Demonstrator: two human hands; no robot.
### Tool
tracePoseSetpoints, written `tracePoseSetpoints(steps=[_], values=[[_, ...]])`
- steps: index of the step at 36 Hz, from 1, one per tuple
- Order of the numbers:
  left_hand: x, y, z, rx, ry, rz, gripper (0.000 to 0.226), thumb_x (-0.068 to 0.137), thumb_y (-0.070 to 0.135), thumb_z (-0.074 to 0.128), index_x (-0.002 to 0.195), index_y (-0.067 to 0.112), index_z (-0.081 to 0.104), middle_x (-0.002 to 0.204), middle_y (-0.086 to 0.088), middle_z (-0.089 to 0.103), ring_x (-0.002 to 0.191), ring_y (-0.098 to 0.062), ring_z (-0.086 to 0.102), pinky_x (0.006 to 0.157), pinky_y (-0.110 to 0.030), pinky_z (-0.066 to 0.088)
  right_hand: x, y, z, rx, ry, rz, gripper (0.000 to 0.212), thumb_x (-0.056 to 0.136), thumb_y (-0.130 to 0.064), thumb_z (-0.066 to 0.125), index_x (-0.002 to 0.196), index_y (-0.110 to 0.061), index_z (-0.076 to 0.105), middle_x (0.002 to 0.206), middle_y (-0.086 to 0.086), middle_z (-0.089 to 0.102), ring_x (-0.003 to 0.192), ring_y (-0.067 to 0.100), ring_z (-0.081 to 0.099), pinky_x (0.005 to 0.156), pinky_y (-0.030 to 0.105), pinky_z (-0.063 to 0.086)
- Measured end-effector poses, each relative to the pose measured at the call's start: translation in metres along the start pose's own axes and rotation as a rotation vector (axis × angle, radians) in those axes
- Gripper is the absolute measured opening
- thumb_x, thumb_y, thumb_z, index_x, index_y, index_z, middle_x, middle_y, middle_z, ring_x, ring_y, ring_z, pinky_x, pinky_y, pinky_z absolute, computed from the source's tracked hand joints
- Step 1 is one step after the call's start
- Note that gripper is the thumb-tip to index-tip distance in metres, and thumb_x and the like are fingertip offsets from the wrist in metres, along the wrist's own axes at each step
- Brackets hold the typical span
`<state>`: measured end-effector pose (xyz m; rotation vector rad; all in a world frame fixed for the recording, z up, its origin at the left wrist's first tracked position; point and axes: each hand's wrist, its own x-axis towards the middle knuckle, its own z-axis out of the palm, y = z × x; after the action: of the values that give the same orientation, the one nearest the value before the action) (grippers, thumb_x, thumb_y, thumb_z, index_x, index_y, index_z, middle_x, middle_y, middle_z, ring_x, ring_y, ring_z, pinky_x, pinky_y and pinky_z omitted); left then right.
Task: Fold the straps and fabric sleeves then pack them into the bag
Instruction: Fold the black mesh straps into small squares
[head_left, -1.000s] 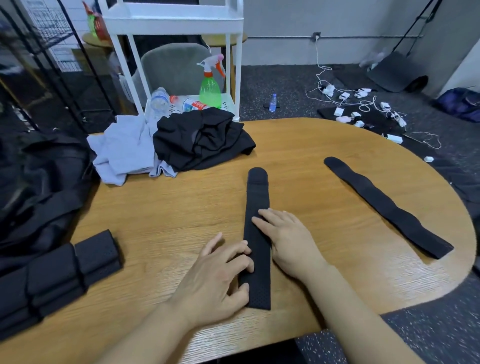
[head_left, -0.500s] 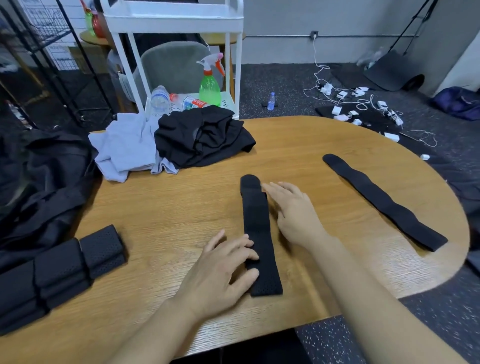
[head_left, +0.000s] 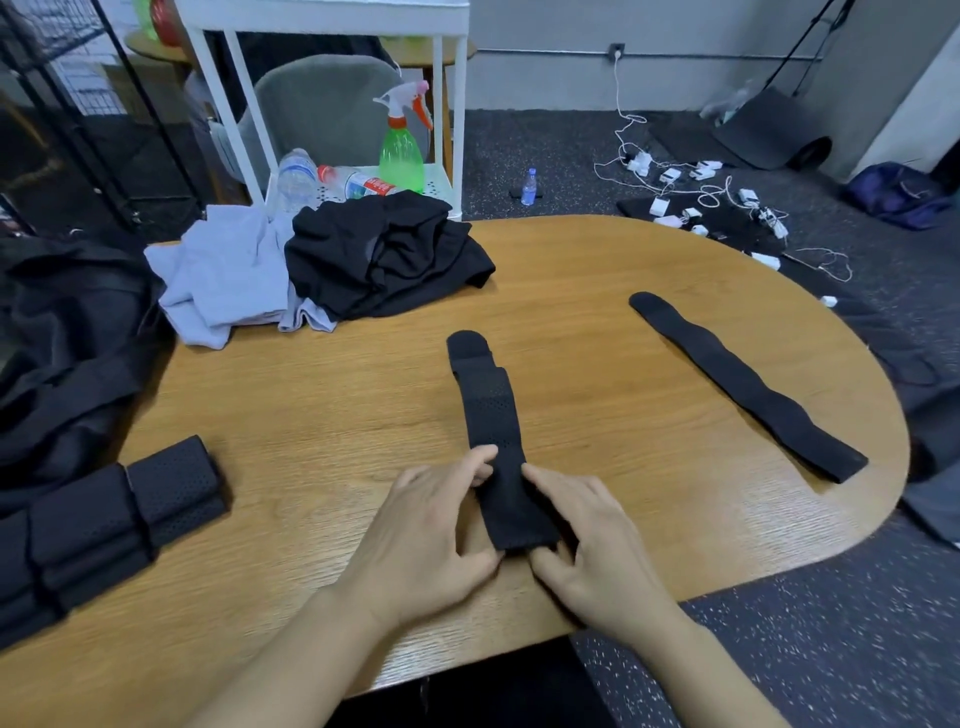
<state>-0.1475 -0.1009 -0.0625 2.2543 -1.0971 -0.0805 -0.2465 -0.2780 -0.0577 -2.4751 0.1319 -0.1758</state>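
A black perforated strap (head_left: 491, 415) lies lengthwise in the middle of the wooden table (head_left: 597, 415). Its near end is lifted off the wood. My left hand (head_left: 426, 535) pinches that end from the left, thumb below and fingers at its edge. My right hand (head_left: 592, 545) grips the same end from the right. A second, longer black strap (head_left: 743, 382) lies flat and diagonal on the right. Several folded black straps (head_left: 98, 525) sit stacked at the left edge. A black bag (head_left: 62, 353) slumps at the far left.
A light grey fabric piece (head_left: 223, 280) and a crumpled black fabric piece (head_left: 384, 260) lie at the back of the table. Behind them stand a white cart (head_left: 337, 104) with a green spray bottle (head_left: 400, 150), water bottles and a grey chair. Cables and chargers litter the floor at right.
My right hand came back from the strap's far part to its near end. Both hands went from resting flat to gripping that end, which now lifts off the table.
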Motion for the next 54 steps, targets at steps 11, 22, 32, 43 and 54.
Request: tracePoseSetpoints(steps=[11,22,32,43,54], values=[[0.021,0.0,0.004,-0.188,0.134,-0.264,0.066,0.087,0.027,0.071,0.143,0.031,0.037,0.103,0.022,0.057,0.092,0.013,0.056,0.09,-0.018,0.044,0.036,-0.005,0.013,0.035,0.166,0.197,0.059,0.09,-0.032,0.067,0.144,-0.026,0.044,0.1,-0.011,0.056,0.081,0.007,0.05,0.079,0.031,0.048],[0.025,0.003,0.011,0.007,0.149,-0.181,0.031,0.091,0.017,0.063,0.121,0.02,0.063,0.11,0.004,0.064,0.088,-0.009,0.063,0.087,-0.041,0.05,0.037,-0.008,0.026,-0.225,0.287,0.134,0.042,0.09,-0.034,0.066,0.129,-0.02,0.057,0.104,-0.003,0.059,0.09,0.017,0.062,0.062,0.025,0.04],[0.029,-0.001,0.019,0.146,0.122,-0.126,0.021,0.085,0.01,0.067,0.105,0.01,0.073,0.112,-0.006,0.058,0.097,-0.024,0.059,0.083,-0.045,0.052,0.036,-0.002,0.036,-0.373,0.431,-0.077,0.033,0.092,-0.03,0.044,0.103,-0.014,0.071,0.101,0.001,0.064,0.082,0.02,0.06,0.053,0.027,0.048],[0.038,0.008,-0.009,0.218,-0.174,-0.112,0.052,0.084,0.048,0.056,0.123,0.015,0.064,0.12,0.009,0.046,0.118,-0.013,0.04,0.102,-0.027,0.035,0.036,-0.002,0.035,-0.392,0.403,-0.123,0.034,0.092,-0.024,0.043,0.103,-0.009,0.072,0.106,0.003,0.068,0.081,0.023,0.056,0.061,0.035,0.052],[0.011,0.021,-0.021,0.369,-0.22,-0.064,0.044,0.084,0.036,0.052,0.121,0.016,0.063,0.12,0.007,0.054,0.112,-0.015,0.044,0.093,-0.03,0.044,0.001,-0.018,0.034,-0.32,0.23,-0.11,0.047,0.081,-0.034,0.048,0.116,-0.008,0.068,0.118,0.006,0.067,0.094,0.025,0.057,0.072,0.038,0.05]])
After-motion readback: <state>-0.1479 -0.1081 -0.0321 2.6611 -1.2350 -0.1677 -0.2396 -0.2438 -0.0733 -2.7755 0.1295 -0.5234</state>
